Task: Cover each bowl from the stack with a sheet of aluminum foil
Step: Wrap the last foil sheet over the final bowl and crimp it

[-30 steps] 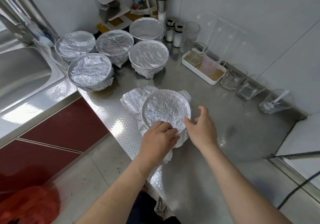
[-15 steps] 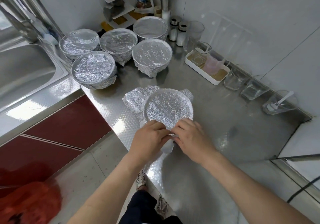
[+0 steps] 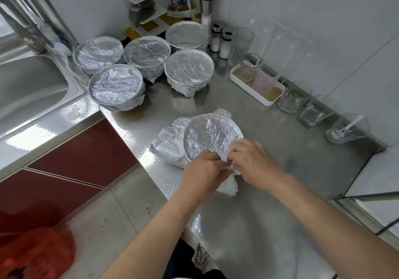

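Foil sheet [image 3: 172,146] crumpled over bowl [image 3: 212,137], mid-frame on steel counter [image 3: 269,131] | left hand [image 3: 203,170] at bowl's 6 o'clock rim, fingers curled, pinching foil edge | right hand [image 3: 252,159] at 5 o'clock, pinching same edge | five covered bowls [image 3: 148,56] clustered at 11 o'clock | glasses [image 3: 313,114] at 2 o'clock

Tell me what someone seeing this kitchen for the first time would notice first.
Both hands, left hand and right hand, meet at the near rim of a bowl in the middle of the steel counter, pinching its foil sheet, which flares loose on the left. Behind it, beside the sink, five foil-covered bowls cluster together. Clear glasses line the right wall.
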Demonstrator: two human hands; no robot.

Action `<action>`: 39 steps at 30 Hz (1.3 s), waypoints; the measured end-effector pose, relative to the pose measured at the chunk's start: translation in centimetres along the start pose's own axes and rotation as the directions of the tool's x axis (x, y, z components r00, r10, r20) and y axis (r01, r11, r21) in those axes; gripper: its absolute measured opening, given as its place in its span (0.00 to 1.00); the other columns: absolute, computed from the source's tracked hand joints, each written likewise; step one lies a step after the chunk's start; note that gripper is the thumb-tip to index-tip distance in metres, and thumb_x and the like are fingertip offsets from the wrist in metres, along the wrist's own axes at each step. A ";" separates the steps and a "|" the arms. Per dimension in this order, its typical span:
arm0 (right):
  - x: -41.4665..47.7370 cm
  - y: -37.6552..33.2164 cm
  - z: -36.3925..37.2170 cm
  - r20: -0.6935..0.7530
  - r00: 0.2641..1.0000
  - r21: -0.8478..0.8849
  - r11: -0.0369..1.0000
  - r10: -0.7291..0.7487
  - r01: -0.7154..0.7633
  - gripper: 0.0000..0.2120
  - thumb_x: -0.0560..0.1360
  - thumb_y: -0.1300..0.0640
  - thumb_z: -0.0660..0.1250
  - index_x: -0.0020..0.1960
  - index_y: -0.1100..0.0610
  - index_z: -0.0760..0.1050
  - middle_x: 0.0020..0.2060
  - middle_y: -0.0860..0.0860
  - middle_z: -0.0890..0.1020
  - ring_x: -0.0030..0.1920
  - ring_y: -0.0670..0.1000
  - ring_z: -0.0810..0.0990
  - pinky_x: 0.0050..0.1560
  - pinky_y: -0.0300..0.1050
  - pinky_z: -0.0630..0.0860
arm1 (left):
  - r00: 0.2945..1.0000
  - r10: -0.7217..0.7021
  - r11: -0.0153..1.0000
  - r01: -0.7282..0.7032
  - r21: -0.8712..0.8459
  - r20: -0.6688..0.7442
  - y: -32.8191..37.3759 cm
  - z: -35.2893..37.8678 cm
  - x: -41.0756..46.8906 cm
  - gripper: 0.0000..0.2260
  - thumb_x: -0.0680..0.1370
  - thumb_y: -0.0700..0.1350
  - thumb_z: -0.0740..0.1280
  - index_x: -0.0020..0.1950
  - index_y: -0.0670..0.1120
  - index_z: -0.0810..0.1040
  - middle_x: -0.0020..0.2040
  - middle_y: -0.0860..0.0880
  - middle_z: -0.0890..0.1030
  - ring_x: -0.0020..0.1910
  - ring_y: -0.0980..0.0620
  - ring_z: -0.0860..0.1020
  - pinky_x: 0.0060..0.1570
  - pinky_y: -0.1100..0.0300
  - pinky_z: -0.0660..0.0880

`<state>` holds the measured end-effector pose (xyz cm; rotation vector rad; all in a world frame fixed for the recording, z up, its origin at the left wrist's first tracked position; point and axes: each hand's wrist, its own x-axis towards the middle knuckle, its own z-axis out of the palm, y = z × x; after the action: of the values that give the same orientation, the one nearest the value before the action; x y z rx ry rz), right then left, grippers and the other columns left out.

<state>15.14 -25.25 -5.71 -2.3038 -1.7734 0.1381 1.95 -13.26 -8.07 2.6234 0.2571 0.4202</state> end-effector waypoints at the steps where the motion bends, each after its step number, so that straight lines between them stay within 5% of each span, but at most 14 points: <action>1: -0.2 0.2 -0.1 -0.018 0.999 0.060 0.997 0.043 -0.042 0.14 0.61 0.65 0.76 0.41 0.50 0.79 0.42 0.44 0.78 0.50 0.51 0.76 0.44 0.48 0.74 | 1.000 -0.011 1.000 0.011 -0.019 0.002 -0.3 -0.4 0.0 0.16 0.76 0.56 0.61 0.41 0.49 0.84 0.36 0.52 0.79 0.38 0.48 0.75 0.30 0.55 0.76; 5: -0.5 -0.6 0.0 -0.060 0.987 0.295 0.948 0.147 -0.123 0.05 0.69 0.54 0.69 0.44 0.51 0.81 0.43 0.43 0.78 0.50 0.49 0.75 0.49 0.53 0.75 | 1.000 -0.007 0.999 0.007 -0.034 -0.001 -1.8 -2.6 -0.4 0.15 0.76 0.55 0.62 0.41 0.50 0.85 0.38 0.53 0.80 0.39 0.49 0.75 0.36 0.57 0.73; 13: -0.5 -2.8 2.2 -0.058 0.998 0.093 0.996 0.021 -0.016 0.09 0.67 0.50 0.76 0.42 0.53 0.79 0.39 0.47 0.77 0.44 0.52 0.75 0.43 0.49 0.74 | 0.994 -0.015 0.998 0.022 -0.063 0.111 -2.8 -3.4 -0.7 0.06 0.71 0.51 0.75 0.46 0.52 0.86 0.41 0.53 0.81 0.43 0.50 0.75 0.38 0.57 0.75; 21: -0.4 -2.8 2.7 -0.107 0.993 -0.009 0.998 -0.057 0.057 0.06 0.68 0.54 0.73 0.39 0.54 0.76 0.37 0.49 0.75 0.40 0.53 0.74 0.37 0.47 0.71 | 0.987 0.076 0.997 -0.073 -0.030 0.144 -2.4 -3.3 -0.8 0.15 0.72 0.57 0.62 0.41 0.51 0.86 0.37 0.53 0.80 0.38 0.50 0.77 0.30 0.56 0.76; 32: -0.1 -1.4 2.5 -0.169 0.969 -0.063 0.983 -0.180 0.172 0.13 0.64 0.63 0.77 0.35 0.56 0.72 0.34 0.51 0.74 0.38 0.53 0.71 0.38 0.45 0.67 | 0.991 0.120 0.985 -0.126 0.118 0.056 -1.3 -1.4 -0.4 0.13 0.75 0.50 0.62 0.35 0.48 0.82 0.32 0.53 0.76 0.32 0.51 0.75 0.27 0.58 0.73; 37: -0.9 -0.3 1.2 -0.090 0.996 0.023 1.000 -0.013 0.015 0.10 0.64 0.61 0.76 0.40 0.54 0.76 0.40 0.48 0.77 0.44 0.54 0.76 0.41 0.49 0.76 | 0.995 0.045 0.999 -0.046 0.005 0.087 -0.5 -0.9 0.1 0.05 0.71 0.50 0.73 0.43 0.50 0.84 0.38 0.53 0.79 0.38 0.49 0.77 0.29 0.58 0.76; 39: -1.2 -0.3 0.4 -0.087 0.992 0.113 0.991 0.088 -0.078 0.09 0.66 0.60 0.72 0.45 0.53 0.78 0.45 0.47 0.78 0.49 0.54 0.77 0.45 0.50 0.76 | 0.997 0.007 0.999 -0.005 -0.036 0.074 -0.8 -1.6 -0.1 0.07 0.73 0.50 0.68 0.45 0.49 0.84 0.40 0.52 0.80 0.41 0.48 0.77 0.32 0.57 0.76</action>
<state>14.41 -26.28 -6.11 -2.2696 -1.5861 0.1372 1.24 -11.90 -7.17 2.5992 0.2157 0.3258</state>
